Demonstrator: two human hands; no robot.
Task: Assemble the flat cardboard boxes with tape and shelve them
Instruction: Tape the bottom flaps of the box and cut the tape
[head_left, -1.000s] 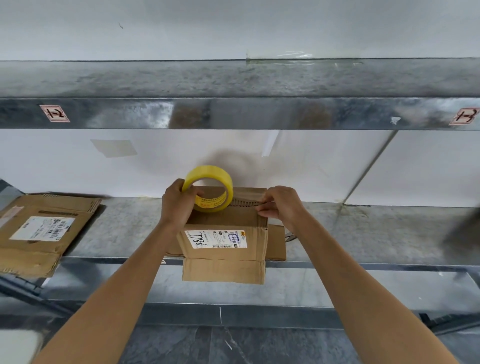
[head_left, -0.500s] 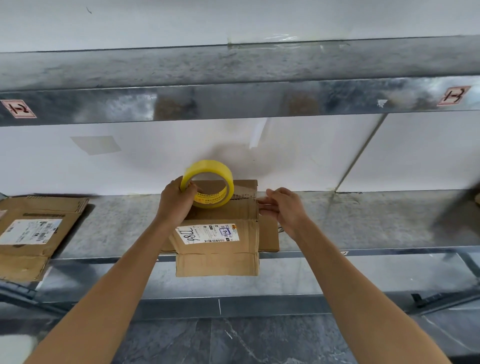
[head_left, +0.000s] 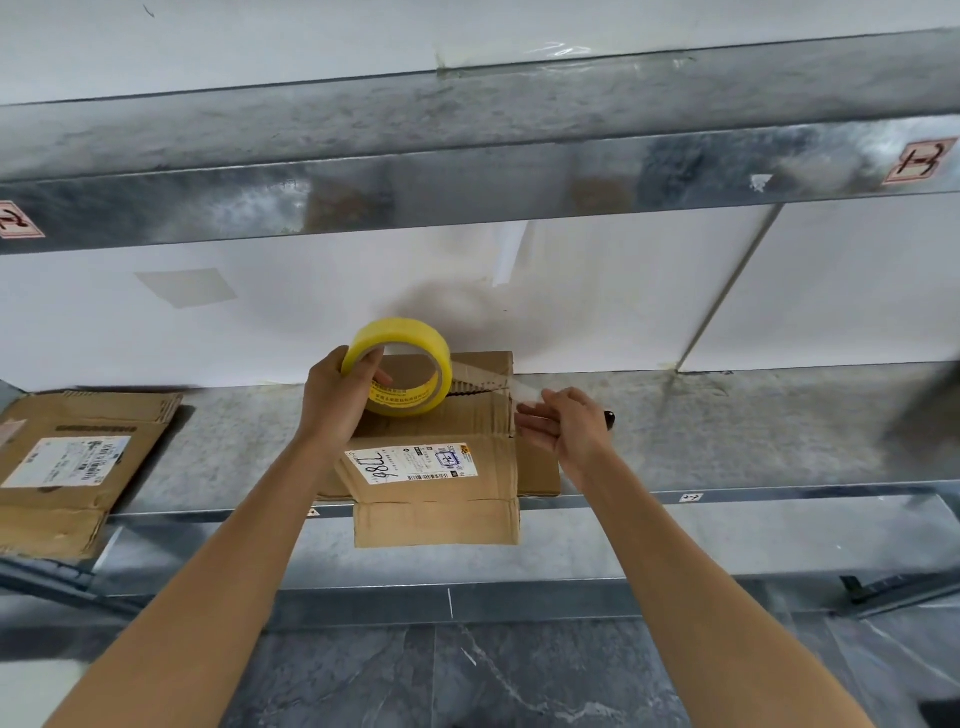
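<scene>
box (head_left: 436, 452) on shelf (head_left: 727, 436), overhanging front edge | tape roll (head_left: 402, 366) on box's back part | second flat box (head_left: 78, 462) at shelf's left end

Shelf (head_left: 727, 431): dull mottled galvanised metal | box (head_left: 436, 467): matt brown corrugated cardboard, white paper label (head_left: 410, 462) | tape roll (head_left: 397, 366): glossy yellow plastic film, clear strip | wall (head_left: 311, 301): smooth matt white | floor (head_left: 467, 675): dark veined stone

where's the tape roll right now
In the head view the yellow tape roll is just left of centre, held upright in the left hand over the back of the cardboard box on the metal shelf.
</scene>
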